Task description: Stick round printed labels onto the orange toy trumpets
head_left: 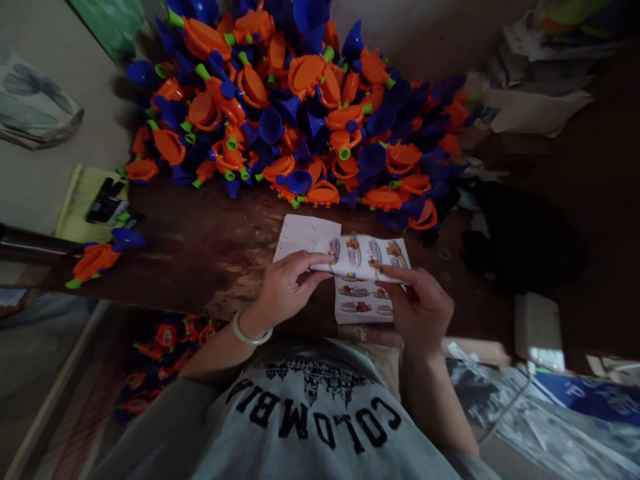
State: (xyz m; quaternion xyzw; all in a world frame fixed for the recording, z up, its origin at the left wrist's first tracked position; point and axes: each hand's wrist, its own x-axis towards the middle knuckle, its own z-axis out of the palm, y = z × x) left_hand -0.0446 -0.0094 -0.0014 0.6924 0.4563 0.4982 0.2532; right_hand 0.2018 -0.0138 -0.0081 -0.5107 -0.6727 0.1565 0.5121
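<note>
The fingers of the left hand [287,290] are pinching the left end of a curved sticker sheet [367,251], thumb below and forefinger above. The fingers of the right hand [424,308] are pinching its lower right edge, though the hand's dark back is hiding part of that grip. The sheet is hanging just above the tabletop [240,230], showing brown figures and rainbow bands; its lettering is too small to be read. Beneath it, more sticker sheets [364,312] are lying with their upper part covered. A white paper [306,233] is lying just left, its near edge disappearing behind the left hand, its faint marks staying illegible. A pale bangle [253,339] is circling the left wrist.

Farther out, a heap of toy trumpets [305,77] is filling the far side, orange, blue and green pieces overlapping and the top running out of view. One separate toy trumpet [95,260] is lying at the left, near a yellow pad [73,200] that is bearing unclear black items [107,200]. More toys [165,337] are showing dimly below the tabletop, partly blocked by the left arm. On the right, a black bundle [525,233] is blurring into shadow.
</note>
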